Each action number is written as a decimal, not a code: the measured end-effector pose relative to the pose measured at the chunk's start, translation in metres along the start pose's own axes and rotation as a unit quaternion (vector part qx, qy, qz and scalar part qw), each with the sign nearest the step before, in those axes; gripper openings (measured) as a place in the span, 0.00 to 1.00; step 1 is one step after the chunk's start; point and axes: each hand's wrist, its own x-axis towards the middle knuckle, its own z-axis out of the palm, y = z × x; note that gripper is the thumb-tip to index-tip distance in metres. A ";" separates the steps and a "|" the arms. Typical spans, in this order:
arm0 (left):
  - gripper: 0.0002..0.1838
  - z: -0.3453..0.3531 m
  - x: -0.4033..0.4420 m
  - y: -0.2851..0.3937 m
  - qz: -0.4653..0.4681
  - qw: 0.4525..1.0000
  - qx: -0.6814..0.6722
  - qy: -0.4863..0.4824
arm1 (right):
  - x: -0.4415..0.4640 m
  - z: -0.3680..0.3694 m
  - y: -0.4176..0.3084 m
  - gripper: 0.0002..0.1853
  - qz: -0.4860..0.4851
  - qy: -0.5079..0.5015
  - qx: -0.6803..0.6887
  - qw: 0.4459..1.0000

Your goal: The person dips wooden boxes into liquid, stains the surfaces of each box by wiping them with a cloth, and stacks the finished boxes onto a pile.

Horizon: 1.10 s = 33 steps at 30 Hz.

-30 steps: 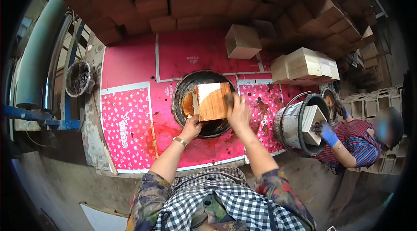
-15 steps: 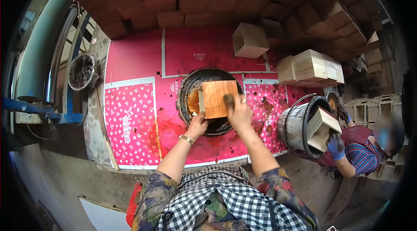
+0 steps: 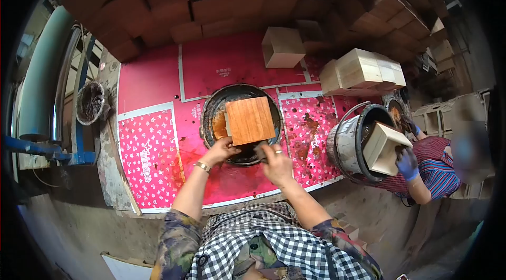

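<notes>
A wooden box [image 3: 250, 120] with an orange-brown stained face up is over a round black basin [image 3: 208, 102] of dark liquid. My left hand [image 3: 223, 150] grips the box at its lower left edge, the fingers partly hidden beneath it. Just off the box's lower right corner, my right hand [image 3: 277, 165] is closed on a small dark pad [image 3: 260, 151], blurred, perhaps a sponge or brush. Brown liquid shows in the basin to the left of the box.
Pink printed sheets [image 3: 153, 159] cover the table. Pale unfinished boxes [image 3: 358, 72] stand at the right, another [image 3: 283, 48] at the back, before stacked brown boxes [image 3: 226, 11]. A bucket [image 3: 342, 140] stands at right, where a co-worker's gloved hand [image 3: 407, 163] holds a pale box.
My right hand has moved with the dark pad from the box's top face down past its lower right edge. My left hand still holds the box. The whole view has shifted slightly.
</notes>
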 end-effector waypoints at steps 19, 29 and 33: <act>0.16 0.041 0.006 -0.032 0.161 0.971 -0.129 0.118 | 0.062 -0.012 0.030 0.16 0.142 0.168 0.092 0.971; 0.14 0.052 0.007 -0.037 0.191 0.951 -0.135 0.201 | 0.050 0.034 -0.046 0.17 -0.096 0.061 -0.018 0.993; 0.14 0.054 0.031 -0.081 0.221 0.949 -0.005 0.223 | 0.056 0.006 0.005 0.17 0.014 0.002 -0.041 0.999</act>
